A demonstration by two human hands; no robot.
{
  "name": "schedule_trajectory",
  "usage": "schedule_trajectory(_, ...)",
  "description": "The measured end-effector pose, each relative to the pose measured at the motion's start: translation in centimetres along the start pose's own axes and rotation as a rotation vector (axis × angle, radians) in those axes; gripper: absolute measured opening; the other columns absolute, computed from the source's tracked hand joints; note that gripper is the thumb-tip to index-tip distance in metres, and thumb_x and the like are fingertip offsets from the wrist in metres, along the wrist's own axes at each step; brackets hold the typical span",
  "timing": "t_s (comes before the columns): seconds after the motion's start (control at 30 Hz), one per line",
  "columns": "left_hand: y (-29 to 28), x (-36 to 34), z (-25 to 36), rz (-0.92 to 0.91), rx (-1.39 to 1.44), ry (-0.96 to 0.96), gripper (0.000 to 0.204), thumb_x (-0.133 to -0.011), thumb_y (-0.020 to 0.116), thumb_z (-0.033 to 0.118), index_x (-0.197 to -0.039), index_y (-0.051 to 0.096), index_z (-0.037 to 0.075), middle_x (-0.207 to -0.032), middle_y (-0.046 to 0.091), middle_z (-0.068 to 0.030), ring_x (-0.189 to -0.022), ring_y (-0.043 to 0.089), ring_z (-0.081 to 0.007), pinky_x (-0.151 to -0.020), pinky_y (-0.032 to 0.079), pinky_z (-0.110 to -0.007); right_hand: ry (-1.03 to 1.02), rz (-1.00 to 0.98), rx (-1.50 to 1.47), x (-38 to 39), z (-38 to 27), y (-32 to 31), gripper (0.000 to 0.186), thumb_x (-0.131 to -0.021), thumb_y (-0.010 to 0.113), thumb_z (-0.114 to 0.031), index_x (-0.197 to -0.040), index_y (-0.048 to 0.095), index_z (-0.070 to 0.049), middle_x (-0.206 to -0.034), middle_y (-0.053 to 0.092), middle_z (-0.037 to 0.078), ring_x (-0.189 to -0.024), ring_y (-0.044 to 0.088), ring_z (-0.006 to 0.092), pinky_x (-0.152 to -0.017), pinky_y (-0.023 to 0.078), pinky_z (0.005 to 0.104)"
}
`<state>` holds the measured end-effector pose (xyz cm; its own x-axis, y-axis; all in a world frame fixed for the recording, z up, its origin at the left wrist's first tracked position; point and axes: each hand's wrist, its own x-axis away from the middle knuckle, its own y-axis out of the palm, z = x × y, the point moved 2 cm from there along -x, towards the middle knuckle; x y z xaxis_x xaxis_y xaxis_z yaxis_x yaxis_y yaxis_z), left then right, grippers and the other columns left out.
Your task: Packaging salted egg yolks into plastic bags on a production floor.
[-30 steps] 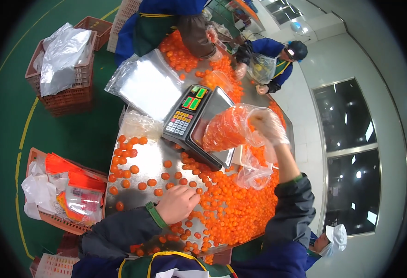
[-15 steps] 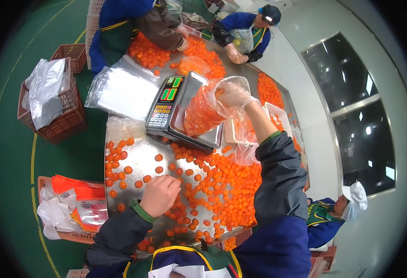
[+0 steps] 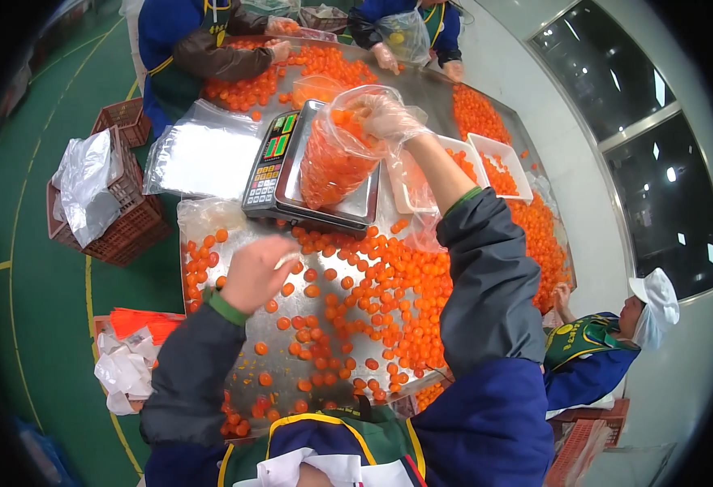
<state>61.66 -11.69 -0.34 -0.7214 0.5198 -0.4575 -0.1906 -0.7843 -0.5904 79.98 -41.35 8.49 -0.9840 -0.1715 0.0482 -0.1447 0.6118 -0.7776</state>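
Observation:
My gloved right hand grips the top of a clear plastic bag full of small round orange fruits, standing on the pan of a digital scale. My left hand is raised over the metal table below the scale, its fingertips blurred; I cannot tell whether they hold anything. Loose orange fruits are scattered and heaped beneath both arms. A stack of clear bags lies left of the scale, and white trays are to its right.
Two co-workers, one at the top left and one at the top centre, handle fruit and bags; a third works at the lower right. Stacked crates and a basket of packaging stand on the green floor at left.
My right hand and the bag have moved up and left in the view, the bag now more upright. My left hand has risen from among the fruits toward the scale's front.

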Motion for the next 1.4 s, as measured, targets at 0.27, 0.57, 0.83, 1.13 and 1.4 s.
schedule_trajectory(0.27,0.9,-11.7,1.0,0.155,-0.289,0.044,0.072,-0.082,0.072,0.008,-0.147,0.044,0.021,-0.084,0.06,-0.0081,-0.07,0.064,-0.024,-0.063,0.052,-0.036,0.119,0.395,-0.43,15.5,5.4,-12.6,0.014,-0.091,0.064,-0.019,-0.09,0.065,-0.005,-0.075,0.064,0.002,-0.059,0.056,0.0085,-0.053,0.046,0.0235)
schedule_trajectory(0.57,5.2,-17.2,-2.4,0.248,-0.644,0.238,0.016,-0.088,0.064,0.017,-0.103,0.06,0.015,-0.088,0.063,-0.0047,-0.067,0.066,-0.0289,-0.056,0.051,-0.04,0.726,0.856,-0.844,31.0,30.9,-9.8,0.042,-0.094,0.061,-0.027,-0.127,0.057,-0.002,-0.118,0.062,0.018,-0.104,0.061,0.0275,-0.07,0.057,0.0395)
schedule_trajectory(0.83,2.4,-18.6,-1.5,0.407,-0.642,0.229,0.022,-0.097,0.056,0.021,-0.119,0.062,0.019,-0.09,0.068,-0.0088,-0.069,0.067,-0.0308,-0.057,0.052,-0.04,0.73,0.831,-0.82,33.4,31.9,-13.0,0.058,-0.095,0.059,-0.031,-0.14,0.044,0.002,-0.137,0.052,0.02,-0.1,0.064,0.0336,-0.085,0.054,0.0449)
schedule_trajectory(1.13,3.8,-20.7,1.3,0.109,-0.294,0.039,0.021,-0.099,0.052,0.023,-0.095,0.059,0.003,-0.073,0.06,-0.0202,-0.071,0.061,-0.0405,-0.062,0.046,-0.047,0.698,0.733,-0.698,40.5,27.1,-9.1,0.029,-0.097,0.06,-0.028,-0.109,0.064,-0.001,-0.103,0.069,0.012,-0.083,0.067,0.0201,-0.07,0.055,0.0344)
schedule_trajectory(1.4,-0.3,-20.4,6.1,0.228,-0.342,0.433,0.019,-0.097,0.054,0.016,-0.085,0.055,0.001,-0.068,0.055,-0.016,-0.063,0.057,-0.0328,-0.058,0.043,-0.04,0.614,0.621,-0.845,43.6,22.2,-1.1,0.023,-0.097,0.06,-0.023,-0.11,0.065,-0.004,-0.1,0.07,0.008,-0.082,0.065,0.015,-0.069,0.052,0.0282)
